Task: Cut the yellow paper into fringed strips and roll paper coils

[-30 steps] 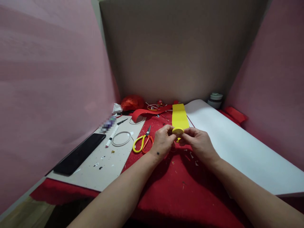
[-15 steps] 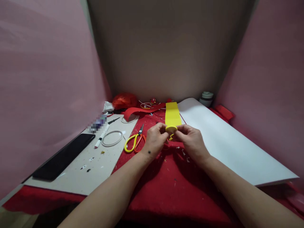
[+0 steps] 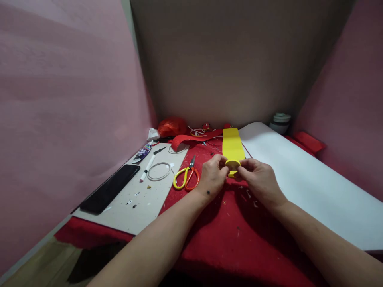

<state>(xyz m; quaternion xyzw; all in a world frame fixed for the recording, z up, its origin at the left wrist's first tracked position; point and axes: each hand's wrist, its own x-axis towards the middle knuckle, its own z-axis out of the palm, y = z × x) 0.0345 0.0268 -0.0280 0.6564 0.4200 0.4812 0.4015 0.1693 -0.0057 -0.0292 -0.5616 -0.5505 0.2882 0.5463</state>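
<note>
Between my two hands is a small round coil of yellow corrugated paper point(image 3: 232, 164), its ridged rim facing up. My left hand point(image 3: 213, 175) pinches its left side with thumb and fingers, and my right hand point(image 3: 259, 178) pinches the right side. Directly beyond the coil lies a flat yellow corrugated strip point(image 3: 233, 142); whether the two are joined, I cannot tell. Just left of my left hand, scissors point(image 3: 188, 175) with one yellow and one orange handle rest on the red cloth point(image 3: 215, 243).
On the left, a grey board point(image 3: 122, 221) bears a black phone-like slab point(image 3: 110, 189), a white marker point(image 3: 147, 169), a glue tube point(image 3: 143, 152) and a pale ring point(image 3: 158, 171). A red strip point(image 3: 191, 138) curls behind. White sheet point(image 3: 299, 179) spreads right; a lidded jar point(image 3: 280, 122) stands behind it.
The whole view has shifted, so everything appears farther right. Both hands still pinch the yellow coil; the yellow bit below its rim looks different, now a short ridged band.
</note>
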